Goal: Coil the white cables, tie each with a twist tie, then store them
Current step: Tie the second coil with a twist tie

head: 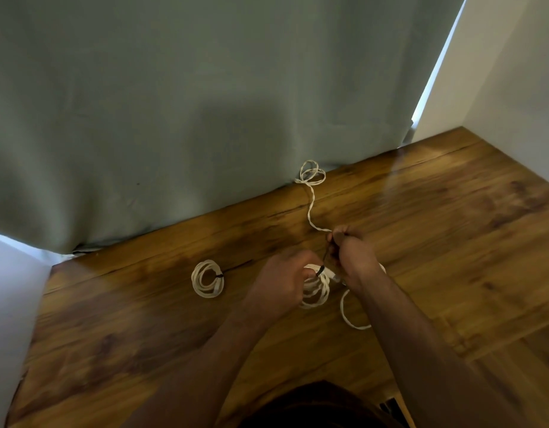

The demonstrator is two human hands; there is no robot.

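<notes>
A coiled white cable [315,293] lies on the wooden floor under my hands. My left hand [284,281] grips the coil at its top. My right hand [350,251] pinches a thin black twist tie [322,267] that runs down to the coil. A loose loop of the same cable [349,316] trails out below my right wrist. To the left lies a second white coil [207,278], bound with a black tie. A third white cable [311,193] snakes from my right hand up to a small tangle by the curtain.
A grey-green curtain [174,118] hangs to the floor across the back. White walls stand at the far left and right. The wooden floor [452,227] stretches out to the right. My dark-clothed body fills the bottom edge.
</notes>
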